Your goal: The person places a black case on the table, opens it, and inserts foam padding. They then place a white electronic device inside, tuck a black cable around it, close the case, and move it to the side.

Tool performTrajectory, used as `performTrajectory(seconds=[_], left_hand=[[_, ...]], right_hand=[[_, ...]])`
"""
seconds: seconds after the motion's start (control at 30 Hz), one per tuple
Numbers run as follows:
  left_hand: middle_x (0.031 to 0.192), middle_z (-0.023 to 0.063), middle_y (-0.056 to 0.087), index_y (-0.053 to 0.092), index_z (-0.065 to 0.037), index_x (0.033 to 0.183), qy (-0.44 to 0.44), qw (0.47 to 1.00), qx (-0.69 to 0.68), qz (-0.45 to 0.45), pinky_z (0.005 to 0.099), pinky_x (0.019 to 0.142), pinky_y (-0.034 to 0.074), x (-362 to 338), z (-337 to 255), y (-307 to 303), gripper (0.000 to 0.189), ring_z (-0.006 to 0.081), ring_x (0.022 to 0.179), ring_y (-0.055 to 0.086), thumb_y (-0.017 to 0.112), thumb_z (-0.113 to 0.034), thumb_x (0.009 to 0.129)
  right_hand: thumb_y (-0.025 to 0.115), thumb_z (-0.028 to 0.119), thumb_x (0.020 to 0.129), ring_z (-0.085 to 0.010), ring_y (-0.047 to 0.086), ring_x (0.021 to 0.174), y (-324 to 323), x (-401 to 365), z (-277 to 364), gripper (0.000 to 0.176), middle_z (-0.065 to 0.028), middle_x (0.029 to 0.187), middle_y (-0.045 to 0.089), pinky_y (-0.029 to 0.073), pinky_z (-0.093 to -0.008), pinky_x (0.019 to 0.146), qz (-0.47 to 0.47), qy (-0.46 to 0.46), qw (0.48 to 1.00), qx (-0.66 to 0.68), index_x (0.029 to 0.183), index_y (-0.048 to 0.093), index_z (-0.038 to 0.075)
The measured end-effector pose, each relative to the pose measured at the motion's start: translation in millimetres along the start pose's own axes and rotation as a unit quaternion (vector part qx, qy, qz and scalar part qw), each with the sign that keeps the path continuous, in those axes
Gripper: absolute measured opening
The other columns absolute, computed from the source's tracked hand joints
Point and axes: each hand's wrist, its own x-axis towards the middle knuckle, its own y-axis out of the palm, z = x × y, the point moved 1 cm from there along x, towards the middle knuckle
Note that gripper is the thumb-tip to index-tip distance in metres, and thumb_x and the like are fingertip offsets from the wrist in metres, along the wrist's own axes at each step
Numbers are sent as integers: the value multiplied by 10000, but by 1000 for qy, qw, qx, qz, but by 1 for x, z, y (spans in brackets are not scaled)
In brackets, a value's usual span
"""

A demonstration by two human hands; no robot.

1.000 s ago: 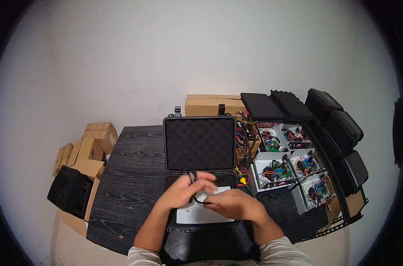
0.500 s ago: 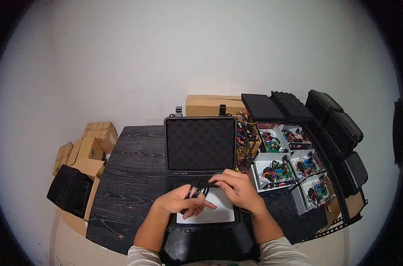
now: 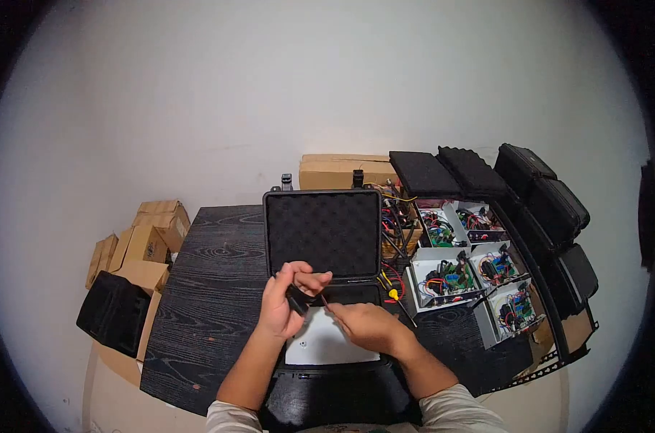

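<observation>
My left hand [image 3: 280,307] is raised over the front part of an open black hard case [image 3: 379,234], its fingers curled around a dark bundle that looks like a looped black cable [image 3: 297,302]. Close by on the right, my right hand [image 3: 371,325] has its thumb and fingers pinched together at the cable's other side. Below both hands a white flat panel [image 3: 327,345] lies in the case's lower half. Dark grey egg-crate foam [image 3: 320,227] lines the upright lid. My fingers partly hide the cable.
Open white boxes with circuit boards and wires [image 3: 446,278] stand on the right, beside stacked black cases [image 3: 555,206]. A yellow-handled tool [image 3: 393,294] lies right of the case. Cardboard boxes [image 3: 148,242] sit at the left, beyond the dark wood-grain table [image 3: 205,303].
My left hand has risen and turned upward with the cable gathered in it. My right hand has moved slightly down and left, uncovering the yellow-handled tool.
</observation>
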Motion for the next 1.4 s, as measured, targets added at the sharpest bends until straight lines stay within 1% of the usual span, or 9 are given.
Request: performTrajectory(seconds=[0.13, 0.43, 0.53, 0.63, 0.77, 0.87, 1.03, 1.2, 1.4], left_hand=[[1038, 210, 786, 666, 26, 1162, -87, 980, 174, 47, 438, 1070, 542, -4, -3, 14, 412, 333, 1127, 741, 441, -319, 1161], [993, 234, 779, 670, 61, 1233, -211, 896, 284, 270, 487, 1266, 334, -7, 7, 9, 454, 336, 1175, 720, 490, -344, 1134], [1116, 212, 776, 648, 48, 1219, -161, 939, 177, 245, 388, 1059, 502, -10, 9, 11, 482, 270, 1168, 696, 458, -390, 1157], [1220, 267, 739, 579, 93, 1377, -135, 978, 34, 154, 439, 1173, 493, -10, 6, 1, 562, 327, 1331, 644, 438, -402, 1152], [1387, 271, 663, 594, 89, 1369, -91, 982, 162, 31, 372, 1113, 535, -8, 0, 24, 584, 309, 1348, 635, 434, -430, 1154], [1400, 243, 670, 633, 64, 1356, -129, 919, 344, 144, 290, 1070, 516, -6, 0, 18, 579, 231, 1284, 651, 442, -443, 1154], [683, 51, 676, 772, -8, 937, -263, 736, 572, 248, 347, 549, 484, -5, -4, 2, 697, 154, 529, 584, 373, -538, 1151], [691, 58, 682, 756, -26, 857, -334, 813, 411, 243, 295, 477, 398, -14, -13, 17, 755, 106, 552, 568, 346, -595, 1137], [815, 84, 767, 763, -11, 947, -373, 803, 343, 314, 283, 509, 448, -15, -1, -7, 794, 129, 499, 582, 270, -601, 1146]], right_hand=[[532, 273, 1069, -459, 727, 1015, -13, -9, -11, 329, -256, 1092, 754, 569, -571, 873, 17, 41, 998, -43, 1293, 685, 87], [622, 328, 1021, -413, 735, 940, -47, -32, -74, 270, -151, 999, 780, 567, -529, 845, -44, 112, 993, -14, 1047, 797, 123], [615, 339, 1021, -423, 735, 928, -47, -36, -64, 280, -165, 978, 774, 563, -548, 843, -60, 74, 995, -17, 1011, 781, 113], [580, 323, 1039, -430, 738, 907, -41, -34, -26, 287, -200, 935, 759, 564, -557, 818, -35, 50, 997, -37, 1028, 747, 89], [530, 243, 1059, -446, 737, 859, -15, -20, 9, 220, -227, 913, 743, 581, -560, 746, 26, -55, 997, -46, 1089, 667, 74], [569, 226, 1046, -422, 742, 837, -8, -19, 26, 178, -222, 882, 732, 590, -541, 727, -21, -93, 995, -11, 1082, 659, 77], [732, 254, 982, -350, 731, 739, -19, -20, 12, 193, -144, 811, 728, 567, -437, 646, -77, -163, 982, 55, 1036, 681, 75], [873, 210, 886, -238, 686, 660, -41, -25, 15, 347, -102, 807, 730, 537, -333, 642, -87, -89, 979, 164, 1175, 727, 85], [806, 180, 935, -302, 738, 775, -41, -21, 11, 353, -127, 858, 719, 565, -394, 702, 26, -72, 978, 196, 1246, 691, 59]])
